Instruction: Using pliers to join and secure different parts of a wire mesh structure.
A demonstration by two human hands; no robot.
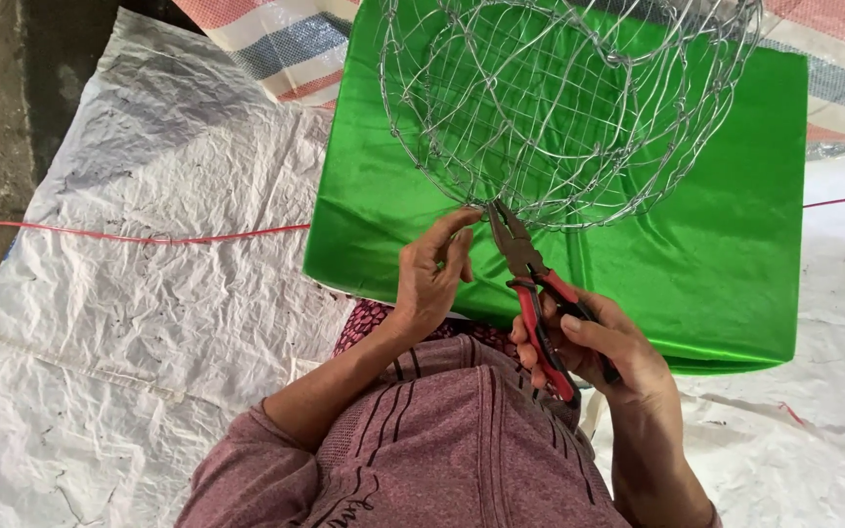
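The right hand (603, 342) grips red-handled pliers (530, 284), fingers closed round the handles, the nose at the near rim of a wire basket (559, 108) over green cloth (735, 244). The left hand (432, 274) pinches that rim just beside the nose.

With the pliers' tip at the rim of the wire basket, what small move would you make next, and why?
Probably close the pliers on the rim wire and twist. Their nose already meets the lower rim of the wire basket, the left hand pinches the wire beside it, and the right hand grips the red handles.
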